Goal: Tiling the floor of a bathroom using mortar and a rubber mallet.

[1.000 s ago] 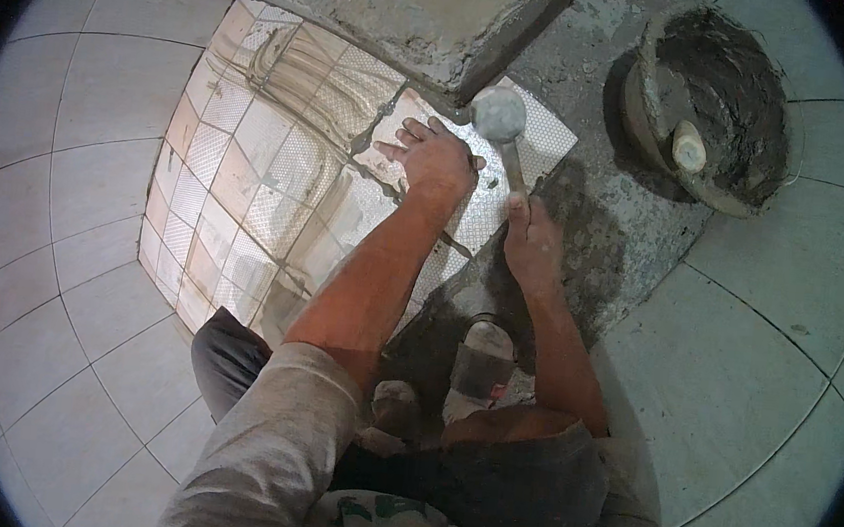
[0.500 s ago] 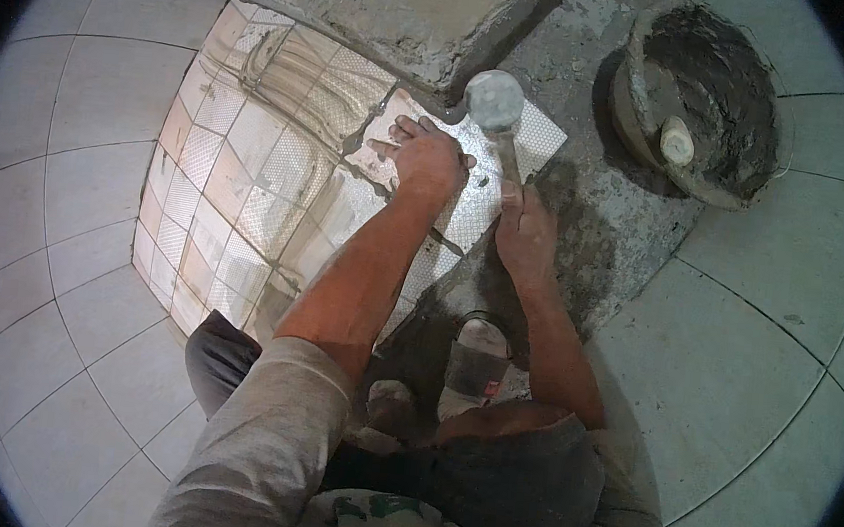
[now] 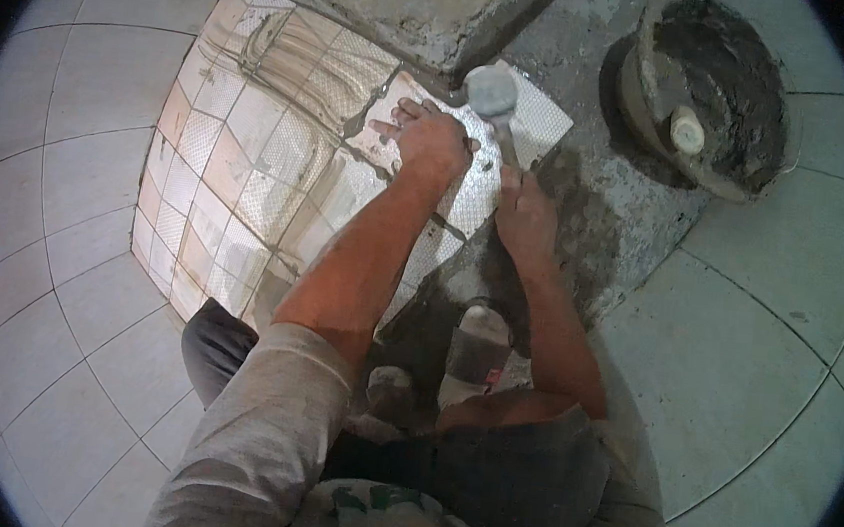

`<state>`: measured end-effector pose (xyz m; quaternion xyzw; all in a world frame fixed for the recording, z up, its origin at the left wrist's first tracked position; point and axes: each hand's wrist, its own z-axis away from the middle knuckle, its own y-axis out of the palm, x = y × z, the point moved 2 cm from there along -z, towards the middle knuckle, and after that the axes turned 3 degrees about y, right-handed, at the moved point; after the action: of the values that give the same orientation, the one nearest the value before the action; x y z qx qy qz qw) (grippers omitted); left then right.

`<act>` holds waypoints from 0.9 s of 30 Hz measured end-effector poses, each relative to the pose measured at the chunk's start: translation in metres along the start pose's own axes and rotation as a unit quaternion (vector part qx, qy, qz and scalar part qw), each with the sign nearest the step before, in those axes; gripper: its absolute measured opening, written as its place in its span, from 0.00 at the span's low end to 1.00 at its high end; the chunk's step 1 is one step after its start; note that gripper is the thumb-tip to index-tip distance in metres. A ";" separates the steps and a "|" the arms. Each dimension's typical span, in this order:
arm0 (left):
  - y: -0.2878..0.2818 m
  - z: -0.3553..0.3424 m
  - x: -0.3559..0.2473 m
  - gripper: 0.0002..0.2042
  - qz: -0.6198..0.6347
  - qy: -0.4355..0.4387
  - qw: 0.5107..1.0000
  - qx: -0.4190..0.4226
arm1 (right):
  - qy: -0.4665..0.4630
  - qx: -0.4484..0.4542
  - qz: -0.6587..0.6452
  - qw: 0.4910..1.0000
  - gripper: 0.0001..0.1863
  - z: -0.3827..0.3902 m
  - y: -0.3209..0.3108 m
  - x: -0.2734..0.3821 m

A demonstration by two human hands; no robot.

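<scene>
My left hand (image 3: 432, 144) lies with its fingers spread on a pale textured floor tile (image 3: 537, 121) that has wet grey smears on it. A mallet (image 3: 491, 93) with a round, pale grey head is gripped by its handle in my right hand (image 3: 527, 214). Its head is over the tile, just right of my left fingers; whether it touches the surface I cannot tell. Laid patterned tiles (image 3: 262, 139), streaked with grey-brown slurry, stretch left of my hands. Mortar shows in the joints around the tile.
A worn bucket (image 3: 648, 93) of grey mortar stands at the far right, with a pale round-ended handle (image 3: 688, 131) sticking out of it. A raised concrete slab (image 3: 424, 13) borders the tiles at the far side. Rough mortar bed (image 3: 591, 228) lies right of my right hand, and my sandalled foot (image 3: 480, 344) below.
The view has shifted slightly. The mallet head sits a little lower and further left beside my left hand, which stays on the tile.
</scene>
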<state>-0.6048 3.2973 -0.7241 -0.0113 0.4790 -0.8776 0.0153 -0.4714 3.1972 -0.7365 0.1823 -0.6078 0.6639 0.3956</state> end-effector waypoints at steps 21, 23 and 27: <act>-0.008 -0.014 -0.009 0.40 -0.020 -0.021 1.000 -0.003 | 0.046 0.049 0.017 0.998 0.21 -0.006 0.004 -0.013; -0.006 -0.017 -0.006 0.39 -0.026 -0.029 0.999 -0.009 | 0.018 0.044 0.022 0.999 0.21 -0.002 0.001 -0.005; -0.012 -0.009 -0.003 0.29 0.027 -0.015 1.000 -0.003 | 0.056 0.042 -0.044 0.997 0.21 0.003 -0.008 0.011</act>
<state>-0.6027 3.3120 -0.7188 -0.0114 0.4811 -0.8754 0.0459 -0.4725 3.1971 -0.7226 0.1874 -0.5481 0.6799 0.4497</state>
